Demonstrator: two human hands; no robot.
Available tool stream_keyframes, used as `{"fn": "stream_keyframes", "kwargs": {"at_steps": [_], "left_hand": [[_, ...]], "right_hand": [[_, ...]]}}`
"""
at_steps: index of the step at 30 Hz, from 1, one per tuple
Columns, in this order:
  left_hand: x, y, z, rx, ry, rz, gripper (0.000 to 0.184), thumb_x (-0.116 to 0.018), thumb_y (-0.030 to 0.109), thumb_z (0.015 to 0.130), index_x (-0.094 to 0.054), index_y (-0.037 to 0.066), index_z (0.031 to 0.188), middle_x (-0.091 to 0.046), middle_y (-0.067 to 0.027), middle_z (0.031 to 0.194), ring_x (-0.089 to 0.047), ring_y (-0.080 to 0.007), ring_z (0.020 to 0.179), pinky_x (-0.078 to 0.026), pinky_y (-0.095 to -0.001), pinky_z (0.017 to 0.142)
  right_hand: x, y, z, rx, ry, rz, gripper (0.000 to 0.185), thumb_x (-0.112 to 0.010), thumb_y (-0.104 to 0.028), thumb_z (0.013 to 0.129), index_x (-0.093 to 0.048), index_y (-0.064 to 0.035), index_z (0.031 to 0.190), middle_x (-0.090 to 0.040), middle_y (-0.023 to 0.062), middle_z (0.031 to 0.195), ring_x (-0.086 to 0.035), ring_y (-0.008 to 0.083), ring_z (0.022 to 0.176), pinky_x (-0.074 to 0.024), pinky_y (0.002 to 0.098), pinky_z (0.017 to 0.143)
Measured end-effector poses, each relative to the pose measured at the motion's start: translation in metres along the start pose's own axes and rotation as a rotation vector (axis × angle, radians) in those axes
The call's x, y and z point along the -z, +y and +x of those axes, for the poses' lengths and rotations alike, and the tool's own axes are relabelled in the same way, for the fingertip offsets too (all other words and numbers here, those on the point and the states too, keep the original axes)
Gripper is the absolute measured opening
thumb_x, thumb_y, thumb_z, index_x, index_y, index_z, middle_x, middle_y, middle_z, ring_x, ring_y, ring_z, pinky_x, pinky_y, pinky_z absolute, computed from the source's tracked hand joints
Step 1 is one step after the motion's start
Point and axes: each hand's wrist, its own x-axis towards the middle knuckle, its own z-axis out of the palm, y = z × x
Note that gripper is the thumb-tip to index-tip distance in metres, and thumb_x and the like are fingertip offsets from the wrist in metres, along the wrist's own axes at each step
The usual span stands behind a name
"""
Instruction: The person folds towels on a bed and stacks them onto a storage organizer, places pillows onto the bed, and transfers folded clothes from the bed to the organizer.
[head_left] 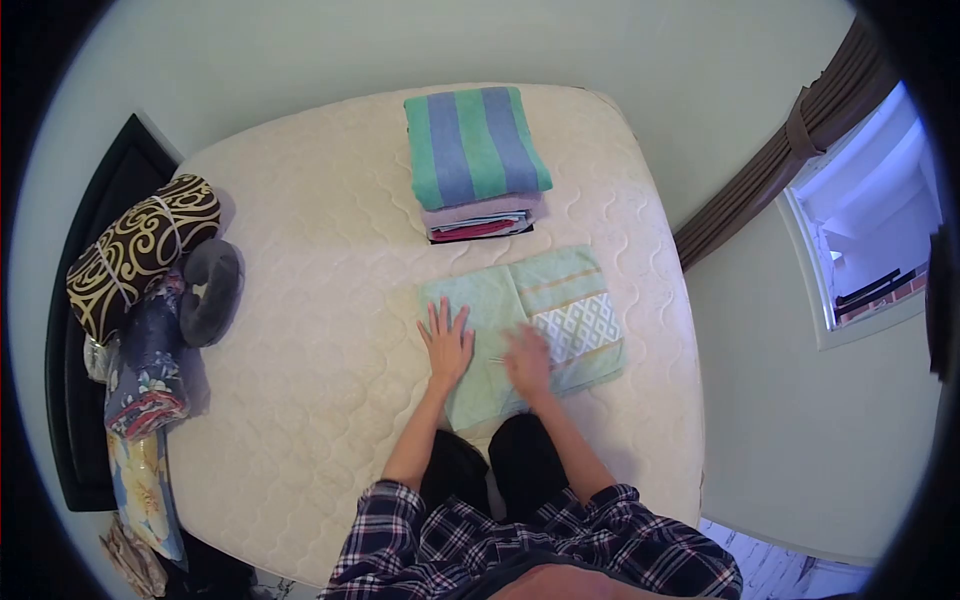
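A pale green towel (470,390) lies spread on the mattress in front of my knees. A white diamond-patterned band (578,328) with tan stripes runs near its right end, and a crease crosses its middle. My left hand (447,345) rests flat on the towel's left part, fingers spread. Over the middle, beside the patterned band, is my right hand (527,362), touching or just above the cloth. Motion blurs its fingers, so their shape is unclear.
Beyond the towel stands a stack of folded cloths, topped by a green and blue striped towel (475,145). The mattress (300,400) carries a brown patterned pillow (145,255), a grey neck pillow (212,290) and a floral bundle (148,360) at left. A curtain (765,160) hangs at right.
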Motion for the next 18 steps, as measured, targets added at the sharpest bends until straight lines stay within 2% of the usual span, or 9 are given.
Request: {"fn": "stream_keyframes", "kwargs": {"at_steps": [3, 4, 6, 10, 12, 14, 15, 17, 18], "left_hand": [[-0.015, -0.007, 0.022, -0.070, -0.005, 0.100, 0.051, -0.049, 0.033, 0.078, -0.036, 0.019, 0.125, -0.011, -0.0100, 0.139, -0.005, -0.0325, 0.128, -0.002, -0.0590, 0.096], [-0.014, -0.011, 0.023, -0.014, -0.093, 0.131, 0.054, -0.049, 0.036, 0.078, -0.033, 0.020, 0.127, -0.009, -0.0093, 0.139, -0.004, -0.0309, 0.128, -0.001, -0.0586, 0.096], [-0.010, -0.016, 0.026, 0.043, -0.179, 0.166, 0.058, -0.049, 0.039, 0.077, -0.029, 0.021, 0.129, -0.007, -0.0086, 0.140, -0.003, -0.0294, 0.128, 0.000, -0.0582, 0.096], [-0.010, -0.022, 0.024, 0.057, -0.179, 0.096, 0.066, -0.054, 0.041, 0.074, -0.026, 0.018, 0.130, -0.008, -0.0105, 0.139, -0.004, -0.0275, 0.129, -0.002, -0.0565, 0.097], [-0.018, -0.025, 0.010, 0.043, -0.103, 0.056, 0.069, -0.057, 0.040, 0.072, -0.027, 0.013, 0.129, -0.010, -0.0138, 0.138, -0.006, -0.0278, 0.128, -0.005, -0.0544, 0.098], [-0.022, -0.027, -0.008, 0.243, 0.302, -0.288, 0.074, -0.063, 0.038, 0.068, -0.030, 0.001, 0.123, -0.029, -0.0232, 0.127, -0.029, -0.0313, 0.119, -0.021, -0.0451, 0.096], [-0.020, -0.026, -0.013, 0.240, 0.296, -0.280, 0.074, -0.063, 0.038, 0.068, -0.030, 0.001, 0.123, -0.029, -0.0232, 0.127, -0.029, -0.0313, 0.119, -0.021, -0.0451, 0.096], [-0.010, -0.024, -0.024, 0.779, 0.170, -0.551, 0.068, -0.066, 0.031, 0.065, -0.036, -0.005, 0.115, -0.048, -0.0230, 0.106, -0.049, -0.0305, 0.097, -0.036, -0.0358, 0.085], [-0.011, -0.035, -0.025, 0.773, 0.171, -0.537, 0.068, -0.066, 0.031, 0.065, -0.036, -0.005, 0.115, -0.048, -0.0230, 0.106, -0.049, -0.0305, 0.097, -0.036, -0.0358, 0.085]], "right_hand": [[-0.010, -0.007, -0.012, 0.317, -0.359, -0.021, 0.033, -0.055, -0.031, 0.074, -0.057, -0.0062, 0.096, -0.054, 0.0132, 0.096, -0.048, 0.0257, 0.101, -0.0257, 0.0491, 0.091], [-0.011, -0.005, -0.012, 0.315, -0.358, -0.022, 0.033, -0.055, -0.031, 0.074, -0.057, -0.0062, 0.096, -0.054, 0.0132, 0.096, -0.048, 0.0257, 0.101, -0.0257, 0.0491, 0.091], [-0.009, -0.001, -0.013, 0.023, -0.662, -0.322, 0.034, -0.054, -0.040, 0.073, -0.063, -0.0071, 0.081, -0.059, 0.0117, 0.083, -0.054, 0.0247, 0.090, -0.0265, 0.0497, 0.089], [0.001, 0.026, -0.021, -0.088, -0.695, -0.431, 0.038, -0.054, -0.045, 0.072, -0.065, -0.0086, 0.073, -0.060, 0.0105, 0.069, -0.057, 0.0258, 0.079, -0.0265, 0.0493, 0.089], [0.008, 0.017, -0.020, -0.143, -0.806, -0.411, 0.044, -0.056, -0.047, 0.070, -0.061, -0.0063, 0.087, -0.059, 0.0117, 0.085, -0.055, 0.0267, 0.086, -0.0308, 0.0485, 0.086], [0.002, -0.006, -0.021, -0.146, -0.639, -0.248, 0.046, -0.057, -0.042, 0.070, -0.055, -0.0069, 0.099, -0.054, 0.0142, 0.097, -0.052, 0.0287, 0.092, -0.0316, 0.0505, 0.083], [-0.005, -0.022, -0.022, -0.141, -0.470, -0.082, 0.052, -0.059, -0.038, 0.070, -0.049, -0.0075, 0.111, -0.048, 0.0168, 0.109, -0.049, 0.0306, 0.097, -0.0324, 0.0525, 0.080], [-0.020, -0.057, -0.028, -0.075, -0.370, 0.035, 0.072, -0.061, -0.036, 0.069, -0.027, -0.0068, 0.126, -0.032, 0.0263, 0.120, -0.041, 0.0408, 0.103, -0.0353, 0.0540, 0.079], [-0.025, -0.076, -0.028, -0.078, -0.366, 0.049, 0.072, -0.061, -0.036, 0.069, -0.027, -0.0068, 0.126, -0.032, 0.0263, 0.120, -0.041, 0.0408, 0.103, -0.0353, 0.0540, 0.079]]}}
